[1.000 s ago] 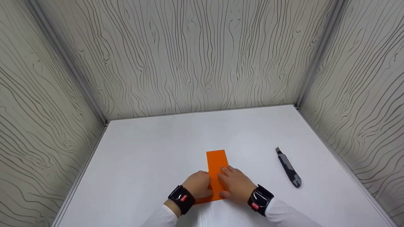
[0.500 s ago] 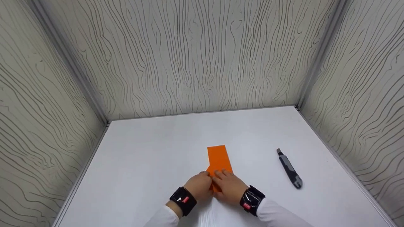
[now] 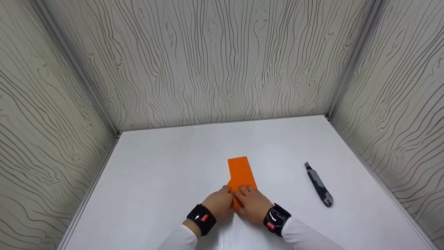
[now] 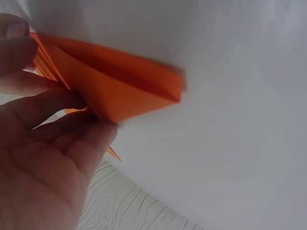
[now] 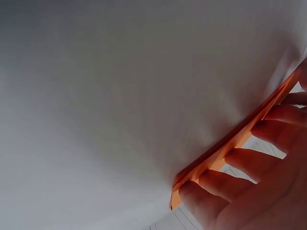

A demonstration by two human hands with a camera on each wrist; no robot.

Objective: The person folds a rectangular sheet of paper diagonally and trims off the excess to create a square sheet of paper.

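A folded sheet of orange paper [image 3: 241,170] lies near the front middle of the white table, its far part flat and narrow, its near part turned over. My left hand [image 3: 219,203] pinches the paper's left near edge. In the left wrist view a folded orange flap [image 4: 115,79] juts out beside that hand's fingers, its layers slightly apart. My right hand [image 3: 255,206] lies on the near right part of the paper. Seen from the right wrist, its fingers [image 5: 252,160] stretch along the paper's edge and press on it. The hands nearly touch and cover the paper's near end.
A black and grey utility knife [image 3: 319,184] lies at the right of the white table [image 3: 166,163], its blade end pointing away. Wood-patterned panels [image 3: 222,62] enclose the table at the back and both sides.
The paper has shifted away from me, and a slanted fold now shows at its left edge. My right hand moved left, closer to my left hand.
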